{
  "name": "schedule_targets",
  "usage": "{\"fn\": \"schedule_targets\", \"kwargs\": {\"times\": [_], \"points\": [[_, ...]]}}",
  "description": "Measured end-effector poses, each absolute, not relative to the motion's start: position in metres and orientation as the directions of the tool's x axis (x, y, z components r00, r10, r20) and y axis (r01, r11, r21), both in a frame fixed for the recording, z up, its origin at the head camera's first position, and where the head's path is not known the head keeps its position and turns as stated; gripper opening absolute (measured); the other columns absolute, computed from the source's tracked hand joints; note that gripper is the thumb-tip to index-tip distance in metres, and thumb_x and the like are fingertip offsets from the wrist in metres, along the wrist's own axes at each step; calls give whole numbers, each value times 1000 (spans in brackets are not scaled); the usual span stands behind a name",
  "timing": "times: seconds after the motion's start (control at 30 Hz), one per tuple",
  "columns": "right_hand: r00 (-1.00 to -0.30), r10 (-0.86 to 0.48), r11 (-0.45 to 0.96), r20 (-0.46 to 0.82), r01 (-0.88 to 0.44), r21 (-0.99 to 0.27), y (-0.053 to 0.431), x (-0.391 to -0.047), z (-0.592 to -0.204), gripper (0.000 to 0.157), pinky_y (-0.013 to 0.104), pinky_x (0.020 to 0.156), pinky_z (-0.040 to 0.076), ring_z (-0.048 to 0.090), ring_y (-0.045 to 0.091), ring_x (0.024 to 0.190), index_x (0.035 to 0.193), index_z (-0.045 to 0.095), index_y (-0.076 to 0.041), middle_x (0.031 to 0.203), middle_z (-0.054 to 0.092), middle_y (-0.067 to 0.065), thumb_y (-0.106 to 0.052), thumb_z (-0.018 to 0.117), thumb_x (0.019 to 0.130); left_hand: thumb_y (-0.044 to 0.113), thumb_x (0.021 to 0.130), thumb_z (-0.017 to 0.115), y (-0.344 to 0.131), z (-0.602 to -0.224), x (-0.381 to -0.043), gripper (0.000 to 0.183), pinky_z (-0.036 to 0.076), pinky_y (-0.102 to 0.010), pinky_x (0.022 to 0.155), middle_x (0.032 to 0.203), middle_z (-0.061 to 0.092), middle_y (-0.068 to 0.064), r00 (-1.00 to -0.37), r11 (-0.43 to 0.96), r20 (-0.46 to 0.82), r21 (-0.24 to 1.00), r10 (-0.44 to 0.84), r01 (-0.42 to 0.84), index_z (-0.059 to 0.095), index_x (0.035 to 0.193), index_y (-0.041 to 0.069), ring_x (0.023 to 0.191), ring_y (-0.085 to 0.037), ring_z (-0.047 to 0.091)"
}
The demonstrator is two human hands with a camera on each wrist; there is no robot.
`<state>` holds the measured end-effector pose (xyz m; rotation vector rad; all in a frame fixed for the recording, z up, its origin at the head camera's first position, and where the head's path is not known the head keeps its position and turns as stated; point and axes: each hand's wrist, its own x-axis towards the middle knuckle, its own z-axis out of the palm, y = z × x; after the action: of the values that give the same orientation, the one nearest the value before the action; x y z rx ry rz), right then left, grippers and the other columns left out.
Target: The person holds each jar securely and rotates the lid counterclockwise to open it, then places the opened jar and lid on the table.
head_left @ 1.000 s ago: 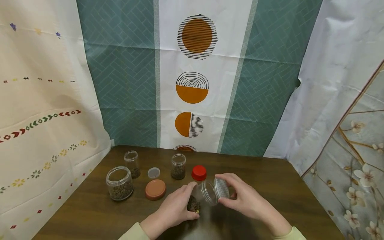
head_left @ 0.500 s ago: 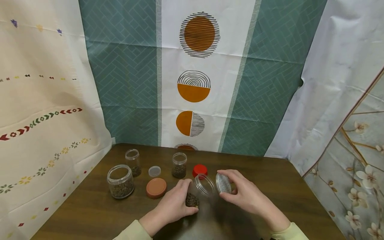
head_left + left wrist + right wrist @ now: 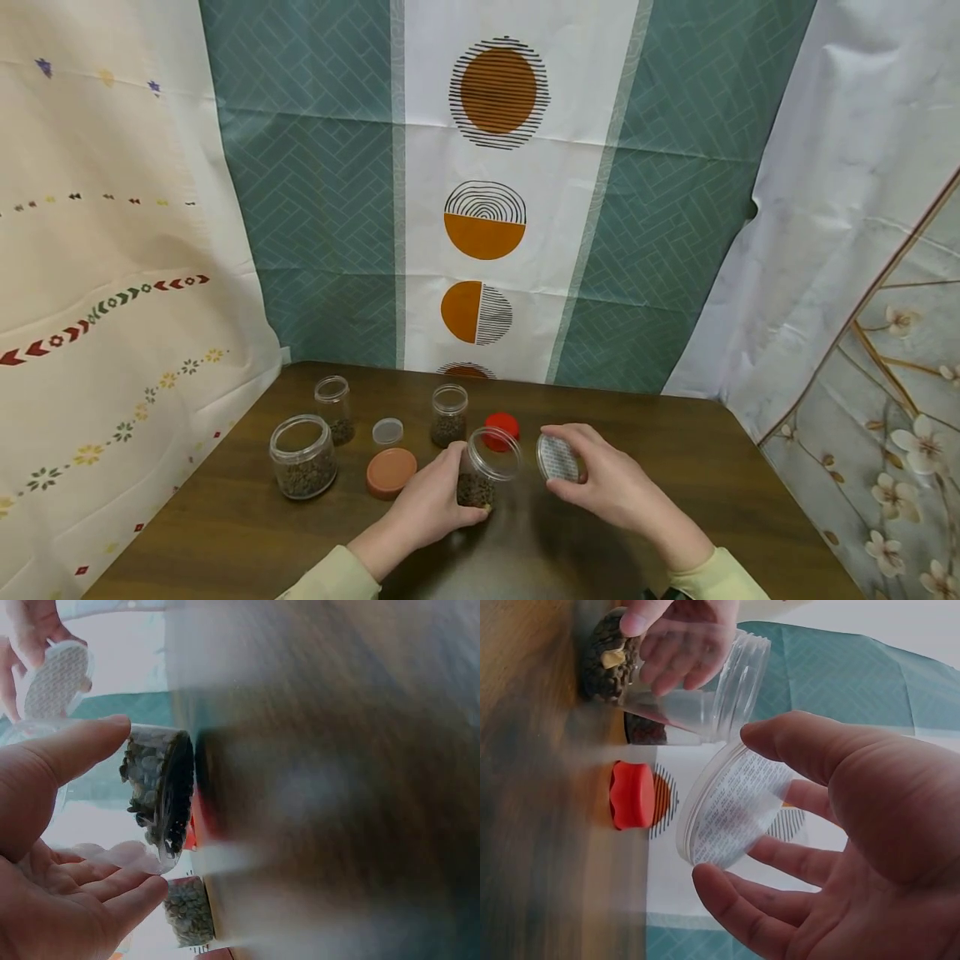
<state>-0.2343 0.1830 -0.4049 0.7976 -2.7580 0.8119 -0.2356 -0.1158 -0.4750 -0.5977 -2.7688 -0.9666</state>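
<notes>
My left hand [image 3: 420,508] grips a clear screw-top jar [image 3: 476,490] around its side, thumb on the near face and fingers on the far one. Small dark pellets fill the jar's lower part, with one yellowish piece [image 3: 613,658] among them. The jar leans slightly right, its mouth uncovered, and its base is close over the table in the left wrist view. To the right, my right hand [image 3: 611,479] pinches a clear round lid [image 3: 557,460] by its edge between thumb and fingers. A printed liner [image 3: 739,806] shows inside the lid, which is held apart from the jar.
A wide jar [image 3: 303,460] and a slim jar [image 3: 334,408] stand at the left of the wooden table [image 3: 675,458], another jar [image 3: 449,418] behind my left hand. Between them lie a small clear lid [image 3: 387,431] and a terracotta lid [image 3: 392,472]. A red lid [image 3: 501,431] sits behind.
The jar in my left hand has swung from a strong rightward tilt to nearly upright, its mouth moving left and up. The lid in my right hand is now farther from the jar's mouth.
</notes>
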Motion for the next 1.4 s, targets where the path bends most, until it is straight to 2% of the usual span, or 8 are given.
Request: {"fn": "schedule_targets", "kwargs": {"times": [0.17,0.4,0.63,0.97,1.2,1.4], "points": [[-844,-445,744,298,-534,-402,176,-238,-406,66,38,79,57,67,15,101,152,63,-29,145,62,-1,-35,90,93,30,79,102,-118,-476,-239,88,58,-55,94,132,68,-13,-921,700,264,600,285,388,51,145,2,117,-33,70],[-853,-447,761,268,-520,-388,166,-244,-410,65,44,77,57,67,18,99,150,65,-27,143,63,1,-32,92,91,26,78,103,-118,-477,-240,87,58,-58,94,134,60,-18,-929,689,286,624,236,368,53,144,1,114,-35,68],[-866,-459,781,197,-500,-375,154,-252,-417,64,48,76,57,66,20,96,149,67,-22,141,64,6,-31,92,90,22,76,104,-120,-478,-243,101,56,-61,100,138,63,-21,-937,670,290,659,193,342,44,154,-1,125,-40,66],[-854,-503,788,132,-516,-335,140,-266,-428,65,55,79,57,69,27,98,148,67,-17,133,65,10,-30,91,89,16,78,103,-122,-478,-245,98,55,-62,100,137,63,-22,-951,655,271,693,151,301,43,152,-4,125,-42,66],[-860,-501,813,99,-507,-286,133,-274,-438,65,57,81,58,70,29,101,148,68,-18,128,65,10,-33,92,89,15,76,104,-123,-479,-247,97,54,-62,102,135,63,-22,-951,641,277,707,137,298,44,150,-5,124,-42,66],[-871,-484,838,78,-488,-245,127,-281,-442,63,52,79,59,67,25,94,146,69,-19,124,66,10,-34,92,89,17,76,104,-124,-480,-247,100,53,-62,104,139,63,-25,-959,645,255,713,126,275,42,151,-7,126,-43,65]]}}
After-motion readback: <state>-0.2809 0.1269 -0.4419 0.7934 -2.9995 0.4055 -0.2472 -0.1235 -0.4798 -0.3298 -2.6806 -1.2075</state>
